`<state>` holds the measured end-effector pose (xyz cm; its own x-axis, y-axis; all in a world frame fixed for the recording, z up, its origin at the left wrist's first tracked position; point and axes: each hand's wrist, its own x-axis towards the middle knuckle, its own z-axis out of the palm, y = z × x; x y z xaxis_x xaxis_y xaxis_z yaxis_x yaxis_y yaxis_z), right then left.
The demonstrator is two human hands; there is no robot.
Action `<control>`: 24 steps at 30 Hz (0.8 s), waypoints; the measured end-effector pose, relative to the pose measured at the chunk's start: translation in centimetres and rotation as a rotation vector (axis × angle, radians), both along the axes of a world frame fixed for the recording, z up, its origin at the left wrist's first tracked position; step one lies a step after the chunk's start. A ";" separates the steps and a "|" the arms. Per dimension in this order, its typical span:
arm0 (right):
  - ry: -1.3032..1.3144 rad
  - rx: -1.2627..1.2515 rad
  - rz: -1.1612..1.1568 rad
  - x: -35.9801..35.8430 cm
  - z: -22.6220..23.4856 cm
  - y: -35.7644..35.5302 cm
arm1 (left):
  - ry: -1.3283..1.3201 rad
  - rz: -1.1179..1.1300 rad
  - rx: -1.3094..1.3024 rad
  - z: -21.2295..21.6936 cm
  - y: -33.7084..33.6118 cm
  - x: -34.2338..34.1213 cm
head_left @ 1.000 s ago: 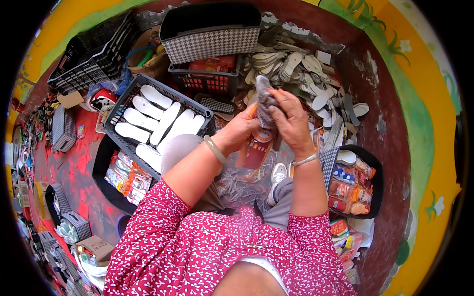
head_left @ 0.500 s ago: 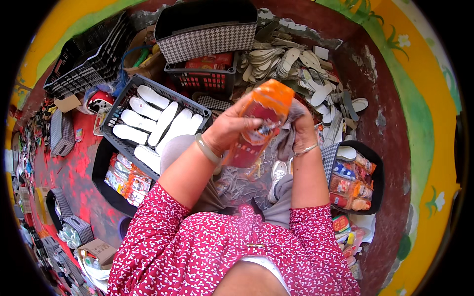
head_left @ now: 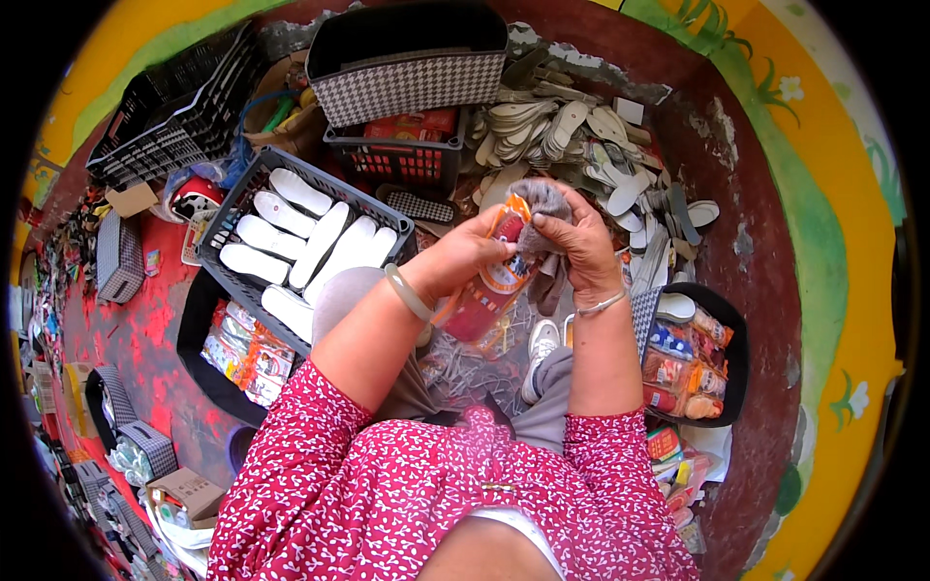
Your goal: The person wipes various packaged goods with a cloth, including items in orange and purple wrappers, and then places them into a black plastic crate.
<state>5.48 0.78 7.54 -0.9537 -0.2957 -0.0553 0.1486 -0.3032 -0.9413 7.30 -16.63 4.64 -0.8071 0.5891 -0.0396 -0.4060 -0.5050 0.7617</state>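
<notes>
My left hand (head_left: 465, 257) grips an orange and red plastic packet (head_left: 489, 290) by its upper edge, holding it upright in front of me. My right hand (head_left: 572, 242) pinches a pair of grey insoles (head_left: 538, 203) at the packet's open top, their toe ends sticking up above my fingers. Both hands meet above my lap, over a heap of clear plastic bags (head_left: 475, 363). A bangle sits on each wrist.
A dark crate of white insoles (head_left: 300, 237) lies at my left, with a black tray of packets (head_left: 242, 353) below it. Loose insoles (head_left: 581, 145) pile at the back right. A checked basket (head_left: 407, 68), a red-filled crate (head_left: 412, 145) and a tray of filled packets (head_left: 683, 358) surround me.
The packet has dropped from a raised, tilted position to upright between my hands. The grey insoles, hidden behind it half a second ago, show again at its top.
</notes>
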 end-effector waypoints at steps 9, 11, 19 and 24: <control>0.358 0.367 -0.503 -1.6 -2.9 0.4 | -0.105 -0.146 0.062 -0.4 0.6 -0.2; 0.340 0.370 -0.548 -2.3 -3.2 1.3 | -0.113 -0.138 0.105 -0.7 0.9 -0.1; 0.382 0.276 -0.427 -1.0 0.5 0.4 | -0.250 0.045 0.154 -0.2 1.0 -0.1; 0.914 0.934 -0.221 -0.6 -4.2 -3.5 | -0.382 0.281 0.411 -3.5 1.8 -1.3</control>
<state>4.90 -2.70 3.35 -0.7787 -0.3326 0.5320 -0.6149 0.5731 -0.5417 6.03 -14.88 1.09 -0.9070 0.3847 -0.1713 -0.4203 -0.8529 0.3097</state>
